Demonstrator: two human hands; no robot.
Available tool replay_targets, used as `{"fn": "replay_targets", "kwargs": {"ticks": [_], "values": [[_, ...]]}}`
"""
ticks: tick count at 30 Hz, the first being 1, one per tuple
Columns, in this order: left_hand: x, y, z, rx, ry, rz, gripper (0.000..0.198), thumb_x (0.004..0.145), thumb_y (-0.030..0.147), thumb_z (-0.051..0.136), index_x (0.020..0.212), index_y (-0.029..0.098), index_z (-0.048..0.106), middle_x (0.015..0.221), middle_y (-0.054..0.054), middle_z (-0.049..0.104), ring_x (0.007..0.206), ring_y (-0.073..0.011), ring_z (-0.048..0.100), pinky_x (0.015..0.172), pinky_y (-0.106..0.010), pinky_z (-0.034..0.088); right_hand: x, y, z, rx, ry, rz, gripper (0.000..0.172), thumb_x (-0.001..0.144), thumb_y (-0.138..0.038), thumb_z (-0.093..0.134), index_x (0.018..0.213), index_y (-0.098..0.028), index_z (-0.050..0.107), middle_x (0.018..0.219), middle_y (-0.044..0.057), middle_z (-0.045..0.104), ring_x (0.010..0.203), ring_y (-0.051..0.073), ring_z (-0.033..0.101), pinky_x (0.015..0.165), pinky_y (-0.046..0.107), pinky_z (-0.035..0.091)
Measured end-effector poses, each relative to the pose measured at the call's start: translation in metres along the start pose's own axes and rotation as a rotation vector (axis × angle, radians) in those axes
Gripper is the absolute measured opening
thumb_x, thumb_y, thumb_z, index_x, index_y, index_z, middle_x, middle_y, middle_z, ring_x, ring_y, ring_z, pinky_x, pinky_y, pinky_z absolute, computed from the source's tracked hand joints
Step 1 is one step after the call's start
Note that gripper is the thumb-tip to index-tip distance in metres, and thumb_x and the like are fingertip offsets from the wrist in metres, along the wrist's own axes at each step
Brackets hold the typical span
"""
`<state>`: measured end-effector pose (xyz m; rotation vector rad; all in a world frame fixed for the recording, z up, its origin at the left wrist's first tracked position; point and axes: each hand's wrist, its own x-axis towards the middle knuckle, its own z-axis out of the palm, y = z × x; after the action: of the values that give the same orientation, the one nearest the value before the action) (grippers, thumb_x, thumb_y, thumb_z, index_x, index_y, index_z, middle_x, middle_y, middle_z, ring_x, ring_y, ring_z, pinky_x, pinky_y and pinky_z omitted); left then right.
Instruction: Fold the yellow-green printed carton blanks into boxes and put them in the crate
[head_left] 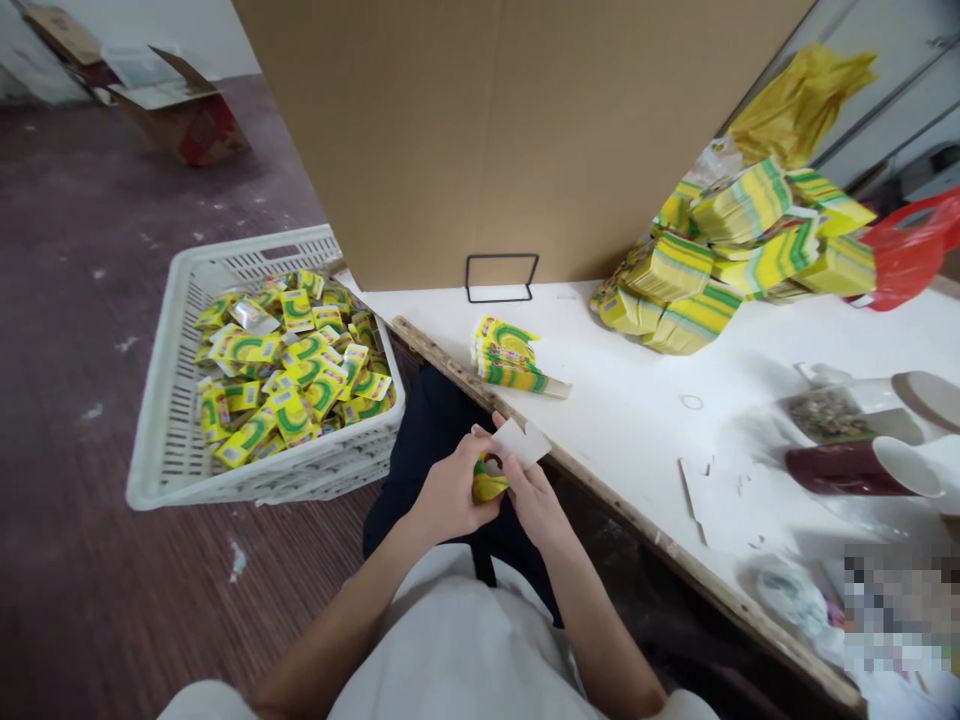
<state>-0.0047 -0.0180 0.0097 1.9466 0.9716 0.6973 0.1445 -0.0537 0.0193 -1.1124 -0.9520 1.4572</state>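
My left hand (pixel 450 490) and my right hand (pixel 536 495) meet just below the table edge, both closed on a small yellow and green printed card (pixel 491 482) whose white back flap (pixel 519 442) sticks up between the fingers. A short stack of the same flat cards (pixel 510 358) lies on the white table (pixel 637 420) just beyond my hands. A white plastic crate (pixel 172 440) full of folded yellow and green packets (pixel 289 365) stands on the floor to my left.
A big heap of bundled yellow-green cards (pixel 742 255) sits at the table's far right, by a red bag (pixel 911 250) and yellow bag (pixel 799 100). A tall cardboard sheet (pixel 487 130) and wire stand (pixel 501 278) back the table. Cups (pixel 862 465) lie at right.
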Motion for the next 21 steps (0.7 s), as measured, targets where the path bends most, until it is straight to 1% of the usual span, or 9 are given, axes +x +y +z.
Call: {"fn": "replay_targets", "kwargs": {"ticks": [3,5,7,9,11,12,15,18,21], "values": [[0.001,0.0,0.002,-0.043,-0.06,-0.098,0.074,0.069,0.019,0.069,0.136,0.021,0.038,0.106,-0.008,0.066,0.088,-0.0281,0.071,0.076,-0.042,0.058,-0.004,0.002,-0.002,-0.333,-0.022,-0.158,0.071,0.094,-0.04,0.063,0.159,-0.032,0.035,0.161,0.006,0.044,0.146,0.025,0.046,0.123,0.048,0.037],[0.003,-0.002,0.007,-0.062,-0.003,-0.108,0.087,0.066,0.019,0.071,0.143,0.021,0.031,0.119,-0.012,0.061,0.099,-0.0304,0.069,0.082,-0.044,0.057,-0.004,0.003,-0.004,-0.506,-0.022,-0.231,0.061,0.095,-0.025,0.058,0.154,-0.035,0.045,0.159,0.004,0.047,0.147,0.025,0.045,0.123,0.047,0.037],[0.004,-0.004,0.012,-0.046,0.089,-0.062,0.091,0.062,0.014,0.072,0.144,0.021,0.034,0.134,-0.016,0.052,0.12,-0.0338,0.062,0.097,-0.048,0.053,-0.003,0.005,-0.007,-0.571,0.006,-0.287,0.053,0.096,-0.017,0.051,0.146,-0.035,0.056,0.156,0.003,0.051,0.147,0.024,0.046,0.123,0.046,0.038],[0.005,-0.005,0.013,0.013,0.154,-0.042,0.083,0.06,0.01,0.071,0.138,0.021,0.043,0.136,-0.016,0.051,0.128,-0.036,0.055,0.105,-0.053,0.048,0.0,0.008,-0.012,-0.563,0.088,-0.327,0.05,0.098,-0.018,0.048,0.145,-0.035,0.058,0.155,0.003,0.052,0.146,0.023,0.048,0.123,0.046,0.038],[0.006,-0.004,0.008,0.073,0.175,-0.061,0.069,0.063,0.012,0.072,0.128,0.021,0.053,0.127,-0.015,0.059,0.122,-0.0362,0.058,0.103,-0.055,0.048,0.002,0.008,-0.018,-0.568,0.157,-0.362,0.05,0.1,-0.024,0.049,0.149,-0.036,0.052,0.159,0.002,0.047,0.148,0.023,0.045,0.124,0.046,0.036],[0.006,-0.003,0.004,0.077,0.168,-0.068,0.061,0.066,0.015,0.074,0.124,0.022,0.056,0.121,-0.013,0.063,0.116,-0.0351,0.061,0.1,-0.054,0.049,0.002,0.008,-0.02,-0.59,0.154,-0.372,0.051,0.1,-0.028,0.051,0.151,-0.035,0.049,0.161,0.002,0.043,0.149,0.023,0.042,0.124,0.046,0.036],[0.006,-0.001,-0.01,0.035,0.148,-0.051,0.052,0.068,0.026,0.08,0.117,0.024,0.063,0.109,-0.009,0.07,0.103,-0.0313,0.067,0.093,-0.047,0.053,0.002,-0.001,-0.026,-0.694,0.017,-0.355,0.05,0.098,-0.032,0.058,0.148,-0.034,0.054,0.165,0.004,0.037,0.151,0.026,0.039,0.122,0.045,0.039],[0.007,-0.002,-0.023,0.004,0.107,-0.046,0.054,0.063,0.027,0.085,0.114,0.025,0.068,0.107,-0.007,0.073,0.098,-0.0293,0.07,0.089,-0.042,0.054,0.004,-0.014,-0.033,-0.76,-0.129,-0.304,0.034,0.1,-0.032,0.056,0.131,-0.031,0.069,0.158,0.008,0.047,0.146,0.028,0.046,0.118,0.046,0.043],[0.009,-0.002,-0.03,-0.037,0.03,-0.043,0.055,0.059,0.024,0.087,0.112,0.026,0.071,0.107,-0.006,0.075,0.093,-0.0287,0.071,0.089,-0.042,0.055,0.006,-0.023,-0.039,-0.786,-0.27,-0.265,0.024,0.098,-0.031,0.06,0.115,-0.028,0.076,0.146,0.011,0.059,0.143,0.028,0.05,0.117,0.049,0.044]]}}
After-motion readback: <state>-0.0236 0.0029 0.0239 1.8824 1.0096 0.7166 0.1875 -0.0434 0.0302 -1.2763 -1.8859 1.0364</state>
